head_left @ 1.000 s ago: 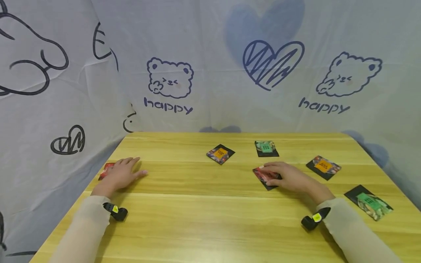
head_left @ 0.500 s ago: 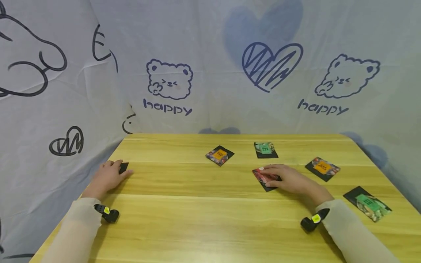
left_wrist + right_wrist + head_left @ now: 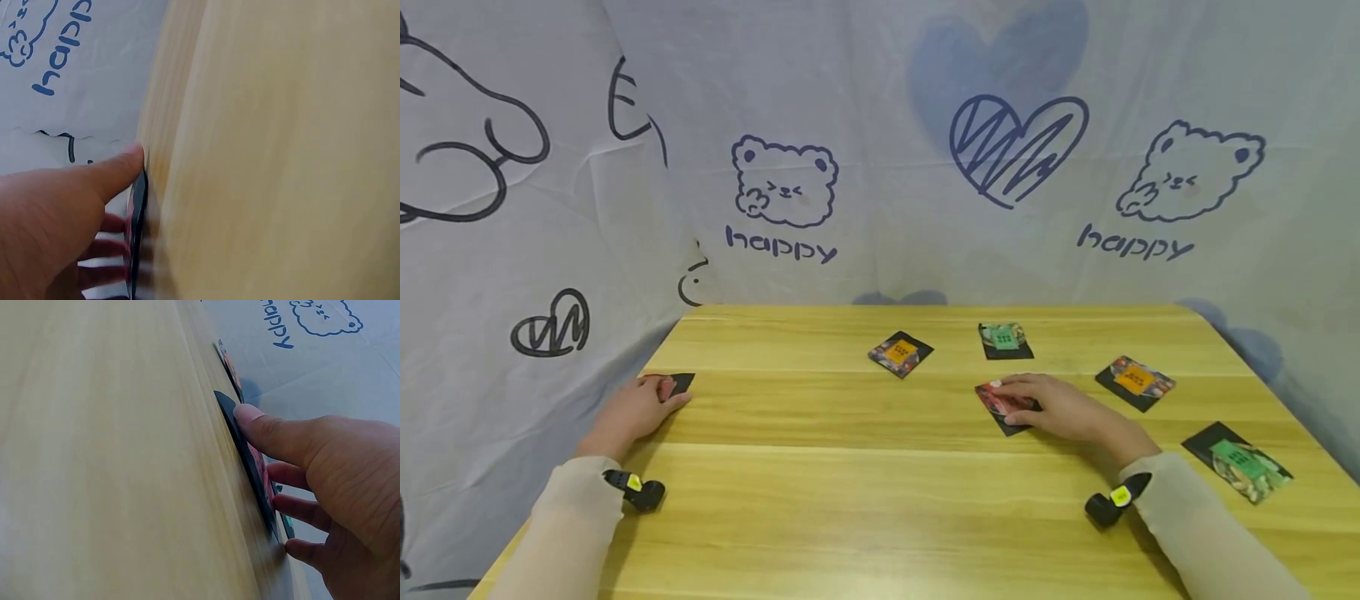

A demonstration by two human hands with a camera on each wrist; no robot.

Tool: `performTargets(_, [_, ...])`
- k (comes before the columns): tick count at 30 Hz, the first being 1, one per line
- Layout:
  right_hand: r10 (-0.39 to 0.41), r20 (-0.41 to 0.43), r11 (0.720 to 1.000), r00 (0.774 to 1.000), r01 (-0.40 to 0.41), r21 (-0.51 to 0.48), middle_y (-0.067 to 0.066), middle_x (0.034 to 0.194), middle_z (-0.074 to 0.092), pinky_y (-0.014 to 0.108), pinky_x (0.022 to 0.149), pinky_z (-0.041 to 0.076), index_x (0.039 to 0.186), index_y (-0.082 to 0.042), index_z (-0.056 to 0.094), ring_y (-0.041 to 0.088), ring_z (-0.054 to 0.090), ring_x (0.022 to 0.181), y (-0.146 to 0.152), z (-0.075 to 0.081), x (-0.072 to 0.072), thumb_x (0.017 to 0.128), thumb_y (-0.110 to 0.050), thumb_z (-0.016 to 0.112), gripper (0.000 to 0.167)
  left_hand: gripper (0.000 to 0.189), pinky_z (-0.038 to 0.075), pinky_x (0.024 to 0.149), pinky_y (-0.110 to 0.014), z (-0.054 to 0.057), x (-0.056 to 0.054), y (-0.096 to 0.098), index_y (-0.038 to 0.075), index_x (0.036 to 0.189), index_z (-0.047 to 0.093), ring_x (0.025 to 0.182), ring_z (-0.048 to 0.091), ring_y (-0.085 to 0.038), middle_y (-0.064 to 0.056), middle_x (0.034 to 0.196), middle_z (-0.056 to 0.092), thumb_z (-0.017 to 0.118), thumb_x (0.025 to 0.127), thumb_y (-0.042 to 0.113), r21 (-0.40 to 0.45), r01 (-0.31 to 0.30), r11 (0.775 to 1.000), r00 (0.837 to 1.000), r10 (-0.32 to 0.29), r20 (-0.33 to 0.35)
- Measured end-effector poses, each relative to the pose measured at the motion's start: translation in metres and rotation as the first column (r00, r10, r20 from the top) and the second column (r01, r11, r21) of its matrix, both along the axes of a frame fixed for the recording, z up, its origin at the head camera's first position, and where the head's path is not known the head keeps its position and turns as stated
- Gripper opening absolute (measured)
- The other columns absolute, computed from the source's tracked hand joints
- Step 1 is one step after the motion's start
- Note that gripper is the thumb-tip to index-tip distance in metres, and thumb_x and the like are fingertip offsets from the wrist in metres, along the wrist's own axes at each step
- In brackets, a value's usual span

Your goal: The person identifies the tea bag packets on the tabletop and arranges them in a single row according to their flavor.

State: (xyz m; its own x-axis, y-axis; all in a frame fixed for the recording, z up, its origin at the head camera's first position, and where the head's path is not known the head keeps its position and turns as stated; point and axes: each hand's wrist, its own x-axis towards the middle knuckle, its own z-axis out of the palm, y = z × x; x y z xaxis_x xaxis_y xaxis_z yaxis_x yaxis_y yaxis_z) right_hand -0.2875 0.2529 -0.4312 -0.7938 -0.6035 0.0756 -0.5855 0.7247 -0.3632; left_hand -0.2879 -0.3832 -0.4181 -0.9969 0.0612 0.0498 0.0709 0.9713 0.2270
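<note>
In the head view, my left hand [image 3: 630, 414] rests on a small flat red-and-black packet [image 3: 681, 382] near the table's left edge. The left wrist view shows the thumb extended at the end of this packet [image 3: 137, 219] and the fingers reaching across its face. My right hand [image 3: 1060, 407] lies over a second red-and-black packet [image 3: 997, 398] right of centre. Seen from the right wrist, its thumb touches the black part of the packet [image 3: 244, 447], while the loosely bent fingers spread along the red side. The hands hide part of both packets.
An orange-labelled packet [image 3: 901, 353] and a green-labelled one [image 3: 1006, 341] lie toward the back of the wooden table [image 3: 850, 508]. Further right are another orange-labelled packet [image 3: 1136, 382] and another green-labelled one [image 3: 1238, 462]. A printed cloth [image 3: 880, 208] hangs behind the table.
My left hand has drawn back toward the left and lower, its fingers less spread; more of the red-and-black packet now shows beyond it. The right hand stays put on its packet.
</note>
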Motion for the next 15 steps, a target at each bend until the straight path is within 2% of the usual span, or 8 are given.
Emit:
performTargets(2, [0.005,0.001,1.0,1.0,-0.005,-0.003,0.019,0.142,0.048,0.06,0.102,0.033,0.139,-0.01,0.056,0.045,0.042,0.129,0.0,0.0011,0.0002,0.096,-0.036,0.062,0.051,0.046,0.032,0.069,-0.042,-0.0011,0.0001,-0.0002,0.009,0.076,0.041,0.068,0.044,-0.026,-0.007,0.07,0.038,0.055,0.098,0.046,0.017,0.03,0.999,0.999,-0.029,-0.028])
performTargets(3, [0.008,0.0,1.0,1.0,-0.008,-0.004,0.019,0.142,0.049,0.06,0.102,0.033,0.139,-0.01,0.057,0.045,0.042,0.129,-0.0001,0.0015,0.0001,0.096,-0.036,0.063,0.05,0.046,0.035,0.07,-0.042,-0.002,0.0006,-0.0008,0.006,0.079,0.047,0.07,0.047,-0.028,-0.01,0.073,0.042,0.054,0.099,0.046,0.02,0.043,0.999,0.998,-0.042,-0.038])
performTargets(6, [0.017,0.0,1.0,1.0,-0.017,-0.007,0.019,0.141,0.049,0.059,0.102,0.033,0.139,-0.009,0.057,0.044,0.043,0.129,-0.0005,0.0013,0.0,0.096,-0.036,0.063,0.051,0.045,0.042,0.081,-0.051,-0.0056,0.0015,-0.0024,-0.007,0.101,0.058,0.088,0.055,-0.041,-0.024,0.092,0.055,0.054,0.101,0.038,0.045,0.07,0.997,0.997,-0.069,-0.039])
performTargets(9, [0.017,0.004,1.0,1.0,-0.016,-0.012,0.018,0.141,0.05,0.059,0.102,0.033,0.138,-0.009,0.057,0.044,0.043,0.129,-0.0008,0.0004,-0.0003,0.096,-0.036,0.063,0.051,0.049,0.033,0.095,-0.061,-0.009,0.0026,-0.0044,-0.013,0.126,0.052,0.113,0.046,-0.053,-0.035,0.119,0.053,0.054,0.102,0.03,0.04,0.082,0.996,0.996,-0.081,-0.038])
performTargets(12, [0.013,0.009,1.0,1.0,-0.012,-0.015,0.018,0.141,0.05,0.059,0.102,0.033,0.138,-0.008,0.057,0.044,0.043,0.129,-0.0014,0.0007,0.0001,0.096,-0.035,0.063,0.05,0.045,0.025,0.098,-0.063,-0.0098,0.0041,-0.0055,-0.011,0.129,0.05,0.119,0.04,-0.054,-0.036,0.127,0.05,0.055,0.101,0.024,0.022,0.079,0.997,0.996,-0.078,-0.042])
performTargets(15, [0.016,0.003,1.0,1.0,-0.016,-0.016,0.019,0.14,0.05,0.06,0.101,0.033,0.138,-0.008,0.057,0.044,0.043,0.129,-0.0014,0.0021,0.0003,0.096,-0.036,0.062,0.05,0.046,0.022,0.097,-0.064,-0.0077,0.0067,-0.0044,-0.009,0.131,0.05,0.12,0.038,-0.054,-0.037,0.129,0.048,0.056,0.101,0.025,0.02,0.063,0.998,0.997,-0.063,-0.042])
